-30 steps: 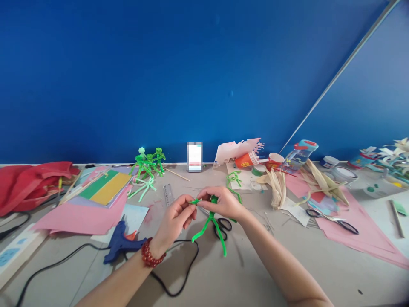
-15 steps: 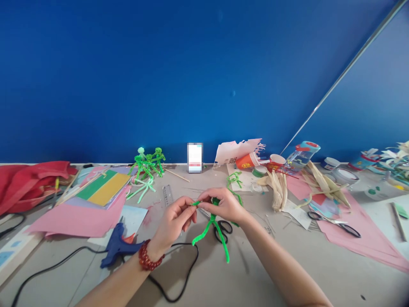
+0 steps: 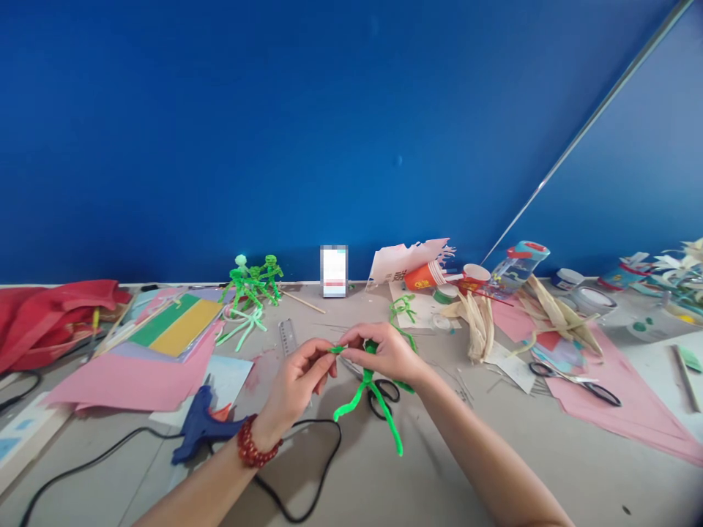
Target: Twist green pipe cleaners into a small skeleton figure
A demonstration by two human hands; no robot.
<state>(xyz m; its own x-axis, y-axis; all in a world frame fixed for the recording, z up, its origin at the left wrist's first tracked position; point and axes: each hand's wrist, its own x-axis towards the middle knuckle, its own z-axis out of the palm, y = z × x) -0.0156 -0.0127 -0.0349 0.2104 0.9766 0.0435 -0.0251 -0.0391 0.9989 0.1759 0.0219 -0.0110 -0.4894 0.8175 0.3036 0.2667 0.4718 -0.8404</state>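
My left hand (image 3: 303, 375) and my right hand (image 3: 384, 351) meet fingertip to fingertip over the middle of the table. Between them, both pinch a short end of a bright green pipe-cleaner figure (image 3: 367, 384). Two fuzzy legs of the figure hang down below my right hand, spread apart; its upper part is mostly hidden by my fingers. Behind the legs lies a pair of black-handled scissors (image 3: 384, 399), partly covered. A red bead bracelet (image 3: 255, 443) circles my left wrist.
A blue glue gun (image 3: 201, 428) with a black cord lies at left, near pink paper (image 3: 132, 380). Green pipe-cleaner figures (image 3: 250, 285) stand at the back left. A phone (image 3: 335, 272) leans on the blue wall. Dried husks (image 3: 477, 326) and more scissors (image 3: 576, 380) lie at right.
The dangling legs of the green figure have swung slightly to the right. Both hands keep their pinch in almost the same place.
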